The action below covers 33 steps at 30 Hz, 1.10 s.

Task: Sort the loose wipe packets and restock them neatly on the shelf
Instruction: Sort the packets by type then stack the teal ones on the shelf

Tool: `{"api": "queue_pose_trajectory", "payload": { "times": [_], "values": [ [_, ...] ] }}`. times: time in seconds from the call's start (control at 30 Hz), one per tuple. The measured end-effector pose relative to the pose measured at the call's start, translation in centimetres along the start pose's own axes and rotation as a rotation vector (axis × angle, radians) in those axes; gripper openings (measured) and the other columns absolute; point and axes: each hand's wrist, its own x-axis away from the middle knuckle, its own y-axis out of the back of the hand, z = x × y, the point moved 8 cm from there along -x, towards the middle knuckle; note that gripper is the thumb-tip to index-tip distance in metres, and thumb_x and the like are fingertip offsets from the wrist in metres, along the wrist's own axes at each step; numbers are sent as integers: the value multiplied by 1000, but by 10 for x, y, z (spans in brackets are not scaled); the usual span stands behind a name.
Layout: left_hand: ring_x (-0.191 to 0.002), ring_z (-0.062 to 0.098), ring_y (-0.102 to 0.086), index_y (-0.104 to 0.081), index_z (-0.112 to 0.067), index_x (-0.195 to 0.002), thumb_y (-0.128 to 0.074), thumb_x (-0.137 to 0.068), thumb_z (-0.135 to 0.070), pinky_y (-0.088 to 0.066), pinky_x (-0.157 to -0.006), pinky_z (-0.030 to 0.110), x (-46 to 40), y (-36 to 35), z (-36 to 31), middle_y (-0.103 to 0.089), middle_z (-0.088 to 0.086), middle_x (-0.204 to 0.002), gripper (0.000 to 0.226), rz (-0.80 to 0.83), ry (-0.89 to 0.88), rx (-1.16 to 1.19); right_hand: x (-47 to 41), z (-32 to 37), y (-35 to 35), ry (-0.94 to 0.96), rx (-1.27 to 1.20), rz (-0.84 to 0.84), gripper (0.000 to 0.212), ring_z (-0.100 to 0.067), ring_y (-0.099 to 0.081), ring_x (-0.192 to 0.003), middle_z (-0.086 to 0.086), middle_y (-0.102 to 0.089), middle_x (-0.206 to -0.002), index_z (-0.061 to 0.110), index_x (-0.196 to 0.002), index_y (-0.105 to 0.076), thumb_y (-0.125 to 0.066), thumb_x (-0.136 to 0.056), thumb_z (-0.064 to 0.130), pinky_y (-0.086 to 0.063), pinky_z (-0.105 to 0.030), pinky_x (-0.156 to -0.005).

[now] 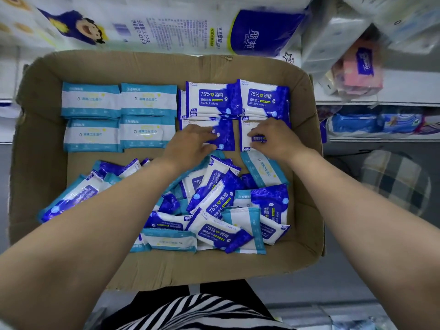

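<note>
A cardboard box (pixel 40 144) holds wipe packets. Several light-blue packets (pixel 91 100) lie in neat rows at the back left. Dark-blue 75% alcohol packets (pixel 214 98) are stacked at the back right. A loose pile of mixed packets (pixel 214 206) fills the front. My left hand (pixel 190 144) lies flat on a dark-blue packet (pixel 225 136) in the second row. My right hand (pixel 273 136) pinches the neighbouring dark-blue packet (pixel 246 129) with curled fingers.
A big pack of toilet rolls (pixel 166 22) lies behind the box. Shelves (pixel 381 101) at the right carry tissue packs (pixel 357 65) and blue packages (pixel 371 122). A checked cloth (pixel 395 184) is lower right.
</note>
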Motion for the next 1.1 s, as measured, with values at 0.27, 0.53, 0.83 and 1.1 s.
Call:
{"api": "queue_pose_trajectory", "payload": {
  "times": [0.27,0.53,0.83,1.1],
  "values": [
    [-114,19,-54,-59,-19,-130,-56,-95,-38,-41,-89,28,23,32,21,-60,3,-130,39,-77,187,219,35,-32,-17,-374,-25,84,43,-22,-62,-106,-6,-63,-120,13,-111,-55,-76,-82,38,-55,-36,-78],
    [-106,23,-57,-63,-16,-114,-66,-85,-51,-44,-82,33,63,35,61,-64,4,-118,46,149,544,64,52,-41,-27,-596,-235,194,45,-23,-68,-100,-10,-69,-115,9,-109,-61,-86,-74,23,-57,-38,-85],
    [-95,21,-56,-63,-14,-118,-77,-79,-37,-41,-74,30,74,38,60,-63,6,-116,48,182,541,151,47,-3,17,-434,-648,50,10,-11,-61,-81,-5,-67,-103,20,-86,-60,-66,-93,18,-49,-24,-63],
    [-89,19,-61,-66,-20,-100,-83,-73,-30,-43,-64,26,89,85,87,-67,3,-99,33,28,492,359,24,71,13,-187,-680,1,7,-5,-62,-80,6,-69,-94,27,-89,-63,-62,-96,29,-46,-23,-69]
  ]
}}
